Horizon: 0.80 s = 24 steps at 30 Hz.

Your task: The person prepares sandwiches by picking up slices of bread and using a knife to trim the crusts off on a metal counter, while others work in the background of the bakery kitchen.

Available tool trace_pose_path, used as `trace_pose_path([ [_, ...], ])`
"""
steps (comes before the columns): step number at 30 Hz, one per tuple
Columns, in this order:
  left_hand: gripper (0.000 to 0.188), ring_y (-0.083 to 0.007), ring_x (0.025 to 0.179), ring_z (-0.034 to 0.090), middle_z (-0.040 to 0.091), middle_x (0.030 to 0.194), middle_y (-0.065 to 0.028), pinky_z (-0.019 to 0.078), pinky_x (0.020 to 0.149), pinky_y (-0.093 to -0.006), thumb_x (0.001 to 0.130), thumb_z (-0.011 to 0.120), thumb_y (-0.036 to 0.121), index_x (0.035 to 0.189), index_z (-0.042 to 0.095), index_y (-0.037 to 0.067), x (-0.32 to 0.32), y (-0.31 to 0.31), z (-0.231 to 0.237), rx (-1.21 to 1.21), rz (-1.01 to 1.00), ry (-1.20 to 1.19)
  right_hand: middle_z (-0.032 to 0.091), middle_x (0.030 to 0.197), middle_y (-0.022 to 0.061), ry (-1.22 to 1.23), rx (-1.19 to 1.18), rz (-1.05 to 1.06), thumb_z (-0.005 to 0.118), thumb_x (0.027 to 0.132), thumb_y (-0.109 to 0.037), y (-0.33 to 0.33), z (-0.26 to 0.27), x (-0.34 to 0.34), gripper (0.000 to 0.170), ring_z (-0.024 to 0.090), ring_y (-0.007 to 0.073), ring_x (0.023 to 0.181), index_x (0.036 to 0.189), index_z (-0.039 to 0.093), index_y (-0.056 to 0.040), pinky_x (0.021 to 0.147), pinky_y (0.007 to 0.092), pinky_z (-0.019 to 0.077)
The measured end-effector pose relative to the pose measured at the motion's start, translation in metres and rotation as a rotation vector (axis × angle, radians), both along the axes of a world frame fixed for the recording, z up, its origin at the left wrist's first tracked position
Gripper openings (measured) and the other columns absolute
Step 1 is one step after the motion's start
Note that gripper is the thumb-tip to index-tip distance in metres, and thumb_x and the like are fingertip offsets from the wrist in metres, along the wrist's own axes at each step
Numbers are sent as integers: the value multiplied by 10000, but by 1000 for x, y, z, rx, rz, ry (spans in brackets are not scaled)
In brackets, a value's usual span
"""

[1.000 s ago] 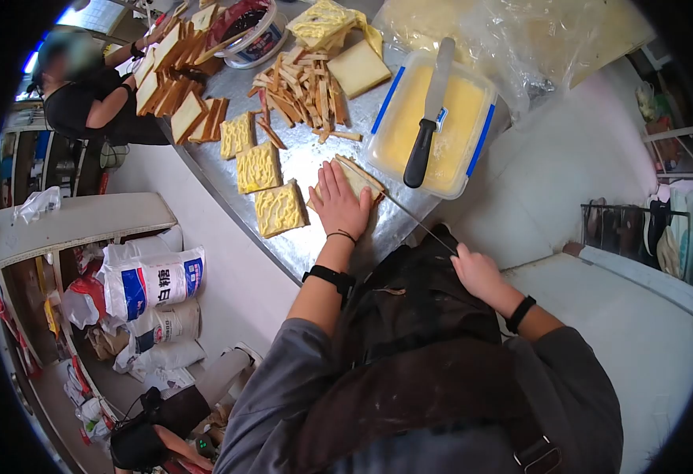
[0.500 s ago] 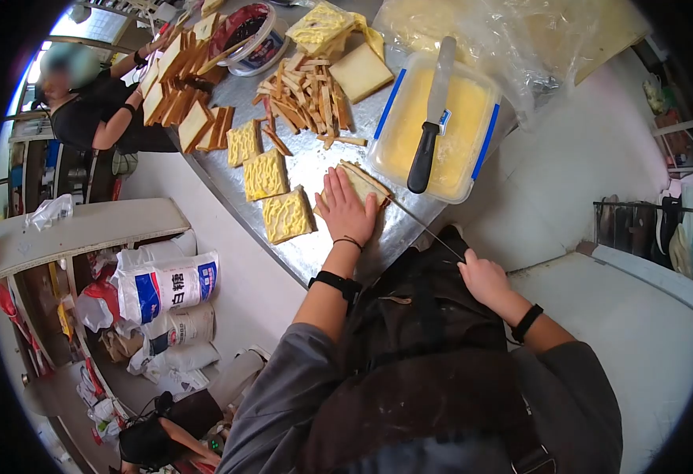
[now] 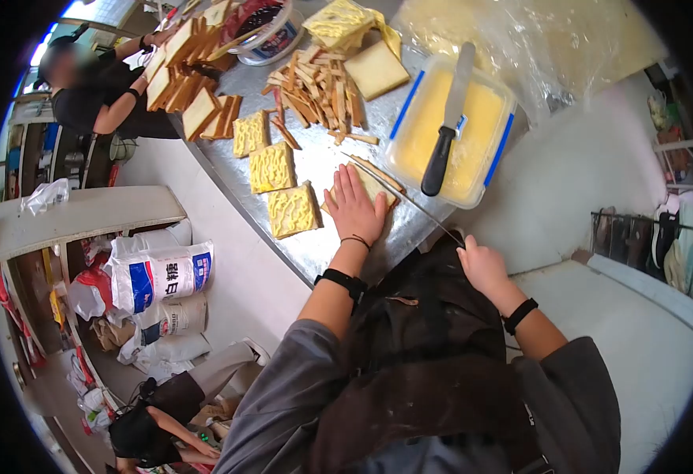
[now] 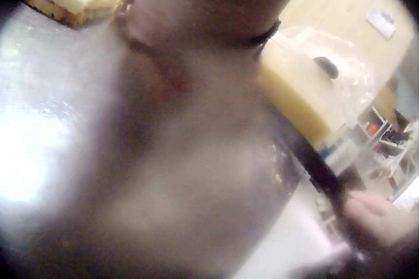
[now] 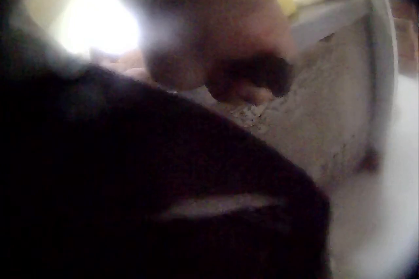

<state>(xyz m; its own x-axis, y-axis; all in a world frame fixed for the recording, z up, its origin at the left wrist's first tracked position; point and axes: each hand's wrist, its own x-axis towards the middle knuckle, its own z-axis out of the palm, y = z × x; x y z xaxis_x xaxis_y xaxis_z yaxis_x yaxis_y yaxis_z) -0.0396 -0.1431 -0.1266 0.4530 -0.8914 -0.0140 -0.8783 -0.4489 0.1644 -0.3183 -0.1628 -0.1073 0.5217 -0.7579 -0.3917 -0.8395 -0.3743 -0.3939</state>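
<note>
My left hand (image 3: 358, 212) lies flat with straight fingers on a crustless-looking slice of bread (image 3: 372, 186), pressing it on the metal table. In my right hand (image 3: 485, 268) I grip the handle end of a long thin knife (image 3: 424, 210). Its blade runs along the bread's right side, beside a brown crust strip (image 3: 384, 175), and its tip shows past the fingers. In the left wrist view the right hand (image 4: 380, 217) holds the knife's dark end. The right wrist view is mostly dark, with the curled right hand (image 5: 222, 63) at the top.
Three yellow-topped bread squares (image 3: 293, 210) stand left of the bread. Beyond lie a pile of cut crusts (image 3: 323, 87), a plain slice (image 3: 376, 69) and a jam tub (image 3: 271, 39). A spatula (image 3: 451, 118) rests across a yellow-filled container (image 3: 485, 126). Another person (image 3: 97, 99) stands far left.
The knife has slid forward along the bread, its tip now showing past the crust. My right hand has come slightly nearer the left, which stays pressed on the bread. The head view has shifted a little.
</note>
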Motion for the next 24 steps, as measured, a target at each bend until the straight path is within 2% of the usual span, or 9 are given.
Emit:
trace_pose_path([
  [4, 845, -298, 1489, 165, 190, 1602, -165, 109, 1181, -553, 902, 491, 453, 1539, 151, 13, -3, -3, 8, 40, 52, 80, 656, 725, 229, -79, -45, -27, 485, 987, -337, -18, -11, 33, 293, 650, 441, 713, 971, 505, -45, 656, 543, 520],
  [7, 834, -297, 1485, 176, 199, 1597, -173, 118, 1178, -544, 905, 464, 472, 1534, 171, 9, -5, 0, 9, 62, 58, 75, 666, 821, 249, -33, -32, -24, 464, 989, -358, -30, -1, 43, 337, 641, 456, 765, 1090, 536, -44, 690, 572, 502],
  [8, 837, -293, 1485, 178, 207, 1596, -167, 116, 1178, -545, 904, 469, 479, 1533, 176, 10, -4, 1, 12, 39, 59, 74, 651, 813, 279, -85, -39, -29, 458, 986, -359, -30, -2, 41, 371, 631, 480, 767, 1135, 542, -29, 688, 578, 495],
  [9, 841, -290, 1484, 181, 215, 1594, -162, 114, 1178, -546, 902, 473, 486, 1532, 182, 12, -2, 1, 12, 19, 51, 82, 652, 827, 280, -88, -53, -54, 461, 982, -361, -28, -1, 42, 377, 632, 479, 765, 1134, 543, -26, 687, 573, 497],
  [12, 857, -272, 1482, 190, 229, 1591, -147, 110, 1179, -541, 893, 495, 507, 1532, 191, 23, 2, 4, 7, -38, 51, 82, 631, 744, 277, -214, -78, -86, 513, 955, -297, -23, 5, 41, 280, 613, 488, 719, 925, 553, -22, 644, 591, 474],
  [18, 847, -259, 1474, 214, 251, 1584, -139, 132, 1174, -533, 893, 510, 523, 1528, 217, 43, 2, 6, 3, -87, 40, 60, 644, 786, 283, -163, -87, -99, 515, 942, -342, -14, 21, 36, 297, 621, 498, 776, 951, 561, -49, 694, 596, 481],
  [21, 847, -263, 1473, 215, 250, 1583, -141, 147, 1171, -538, 893, 512, 521, 1526, 219, 40, 3, 9, -2, -131, 34, 71, 652, 772, 274, -119, -103, -44, 501, 950, -389, -11, 13, 24, 344, 638, 488, 756, 947, 556, -49, 694, 587, 502],
  [24, 842, -273, 1468, 223, 262, 1576, -148, 161, 1166, -547, 891, 515, 521, 1520, 234, 37, 2, 10, -3, -158, 34, 81, 663, 818, 278, -59, -81, -27, 487, 954, -417, -9, -4, 12, 376, 645, 487, 800, 954, 562, -48, 723, 589, 506],
])
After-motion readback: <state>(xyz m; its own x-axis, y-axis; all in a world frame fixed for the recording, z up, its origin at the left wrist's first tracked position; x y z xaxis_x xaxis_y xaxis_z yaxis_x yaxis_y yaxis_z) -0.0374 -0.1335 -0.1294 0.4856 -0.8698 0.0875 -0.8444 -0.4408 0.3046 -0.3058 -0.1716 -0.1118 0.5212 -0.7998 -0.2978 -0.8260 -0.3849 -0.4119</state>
